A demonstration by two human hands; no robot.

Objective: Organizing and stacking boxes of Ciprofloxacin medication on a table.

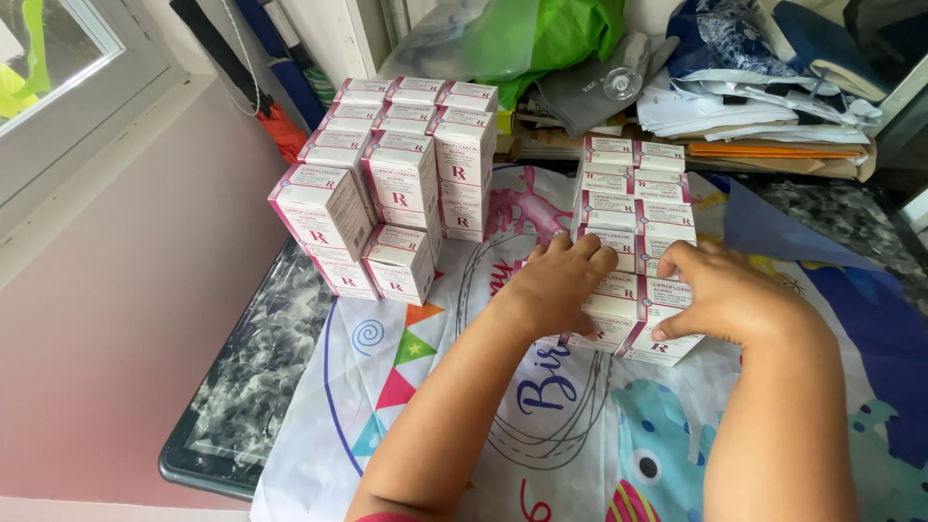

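Several small white-and-magenta medicine boxes lie in two rows (633,208) on a printed plastic sheet (541,406). My left hand (556,280) rests with its fingers curled over the left side of the nearest boxes. My right hand (720,295) presses on the right side of the same boxes, thumb against one box's top (667,343). Both hands touch the rows from either side; whether they grip a single box cannot be told. A bigger stack of the same boxes (391,184) stands to the left, apart from my hands.
The sheet covers a dark marbled table (256,372) whose left edge runs along a pink wall. Behind the boxes lie green plastic bags (541,34), a grey cloth (590,87), a heap of papers (764,111) and folders. A window frame sits upper left.
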